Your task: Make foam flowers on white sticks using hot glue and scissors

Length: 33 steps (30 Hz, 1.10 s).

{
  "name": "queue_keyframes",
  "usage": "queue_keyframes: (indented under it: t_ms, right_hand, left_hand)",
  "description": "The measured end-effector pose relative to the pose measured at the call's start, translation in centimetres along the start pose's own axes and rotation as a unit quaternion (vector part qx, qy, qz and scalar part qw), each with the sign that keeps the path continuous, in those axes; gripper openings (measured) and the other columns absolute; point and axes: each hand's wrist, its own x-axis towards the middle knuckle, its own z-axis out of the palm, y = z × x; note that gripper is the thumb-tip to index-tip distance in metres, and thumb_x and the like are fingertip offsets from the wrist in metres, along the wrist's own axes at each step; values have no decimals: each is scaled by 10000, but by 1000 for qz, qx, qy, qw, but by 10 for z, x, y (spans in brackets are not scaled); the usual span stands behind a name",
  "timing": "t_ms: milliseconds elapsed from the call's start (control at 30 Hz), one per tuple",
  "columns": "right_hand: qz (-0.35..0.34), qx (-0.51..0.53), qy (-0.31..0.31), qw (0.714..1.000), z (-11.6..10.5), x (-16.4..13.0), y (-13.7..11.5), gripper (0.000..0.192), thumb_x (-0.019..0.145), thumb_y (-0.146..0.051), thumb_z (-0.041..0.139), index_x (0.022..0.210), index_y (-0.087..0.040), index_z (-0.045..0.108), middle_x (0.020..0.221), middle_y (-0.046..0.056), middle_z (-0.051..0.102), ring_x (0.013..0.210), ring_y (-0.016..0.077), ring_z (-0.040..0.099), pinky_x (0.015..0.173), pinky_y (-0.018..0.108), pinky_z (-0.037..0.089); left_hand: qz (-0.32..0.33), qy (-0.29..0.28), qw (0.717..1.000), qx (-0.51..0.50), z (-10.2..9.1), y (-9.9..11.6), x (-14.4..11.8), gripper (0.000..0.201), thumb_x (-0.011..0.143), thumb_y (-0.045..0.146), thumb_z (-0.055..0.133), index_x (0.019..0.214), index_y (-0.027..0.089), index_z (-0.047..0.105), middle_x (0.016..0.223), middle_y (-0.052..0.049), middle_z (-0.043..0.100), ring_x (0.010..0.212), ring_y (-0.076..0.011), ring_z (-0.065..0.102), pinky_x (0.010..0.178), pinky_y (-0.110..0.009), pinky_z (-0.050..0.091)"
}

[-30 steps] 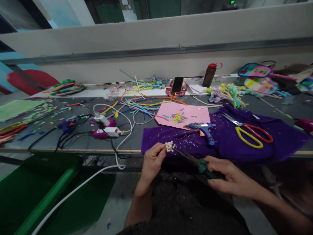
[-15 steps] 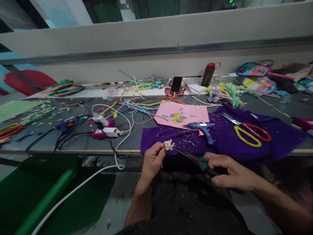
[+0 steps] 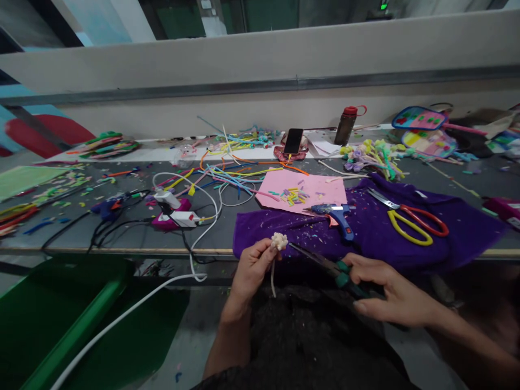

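Near the table's front edge, my left hand point(image 3: 252, 268) pinches a small cream flower-like cluster point(image 3: 279, 241) between thumb and fingers. A thin pale stem point(image 3: 273, 279) hangs below it. My right hand point(image 3: 385, 290) is closed around the dark green and black handles of what look like scissors point(image 3: 319, 259), their long narrow blades slanting up to the left. The tip sits just right of the cluster, with a small gap between. Behind both hands lies a purple cloth point(image 3: 268, 225), dotted with scraps.
A blue glue gun point(image 3: 339, 216) and red-and-yellow-handled scissors point(image 3: 410, 219) lie on the cloth. Pink paper point(image 3: 280, 184) holds small coloured pieces. Fuzzy coloured stems point(image 3: 227, 176), a phone point(image 3: 293, 141) and a bottle point(image 3: 347, 125) lie behind. A white cable point(image 3: 122, 319) runs off the table's left front.
The cluster has turned in my left hand, and its stem shows more. The scissors' tip has drawn slightly away to the right, and my right hand has shifted a little right and loosened.
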Motion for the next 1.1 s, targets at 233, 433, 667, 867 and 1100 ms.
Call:
queue_keyframes:
  t_ms: [233, 433, 667, 867, 1100]
  right_hand:
    - [1, -10, 0, 1000, 2, -1, 2, 207, 748, -346, 583, 702, -181, 467, 823, 21, 471, 792, 173, 466, 713, 302, 389]
    - [3, -4, 0, 1000, 2, -1, 2, 188, 749, -335, 581, 711, -181, 479, 829, 19, 475, 789, 168, 469, 716, 301, 394]
    - [1, -9, 11, 1000, 3, -1, 4, 202, 750, -343, 582, 694, -182, 473, 823, 25, 479, 774, 169, 469, 690, 298, 404]
    - [-3, 1, 7, 1000, 4, 0, 5, 186, 750, -335, 581, 699, -182, 489, 807, 21, 482, 770, 170, 476, 688, 299, 406]
    - [13, -13, -4, 1000, 4, -2, 6, 166, 784, -298, 545, 699, -182, 463, 813, 21, 480, 760, 159, 476, 681, 283, 401]
  left_hand:
    - [-20, -36, 999, 5, -2, 6, 0, 293, 807, 396, 508, 682, 147, 600, 555, 28, 445, 479, -72, 309, 451, -218, 217]
    - [-21, -44, 999, -10, -1, 5, 0, 291, 810, 393, 508, 679, 147, 591, 547, 34, 432, 484, -71, 308, 462, -219, 213]
    - [-27, -27, 999, -24, 0, 3, -1, 296, 802, 404, 514, 718, 137, 611, 573, 17, 475, 473, -67, 303, 443, -223, 196]
    - [-14, -42, 999, -5, -1, 5, 0, 291, 811, 390, 505, 704, 138, 602, 603, 3, 496, 506, -79, 342, 467, -217, 243]
    - [21, -47, 999, 17, -2, 6, 1, 255, 815, 341, 506, 702, 137, 611, 681, -20, 556, 623, -118, 460, 574, -221, 342]
